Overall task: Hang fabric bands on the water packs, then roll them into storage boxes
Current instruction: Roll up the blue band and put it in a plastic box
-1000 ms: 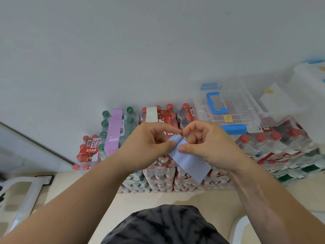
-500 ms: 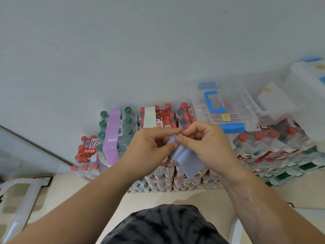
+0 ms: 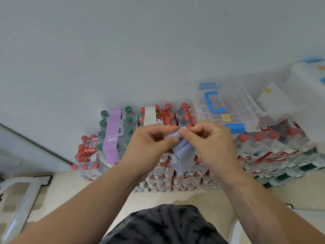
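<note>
A light blue fabric band [image 3: 182, 152] hangs between my hands in front of the stacked water packs. My left hand [image 3: 149, 143] pinches its upper edge with thumb and fingers. My right hand [image 3: 209, 143] pinches the same top end, thumb against the cloth. A purple band [image 3: 112, 134] lies draped over the green-capped water pack [image 3: 128, 120]. A white band [image 3: 149, 115] lies over the red-capped water pack [image 3: 165, 117]. A clear storage box [image 3: 226, 110] with a blue handle sits on packs to the right.
More red-capped packs [image 3: 274, 147] are stacked at the right under a second clear box [image 3: 306, 81]. A low red pack [image 3: 88, 152] sits at the left. The white wall stands behind. A white frame [image 3: 22, 194] lies on the beige floor at left.
The blue band's hanging length has shortened and bunched as my hands work its top end together. The view has shifted slightly.
</note>
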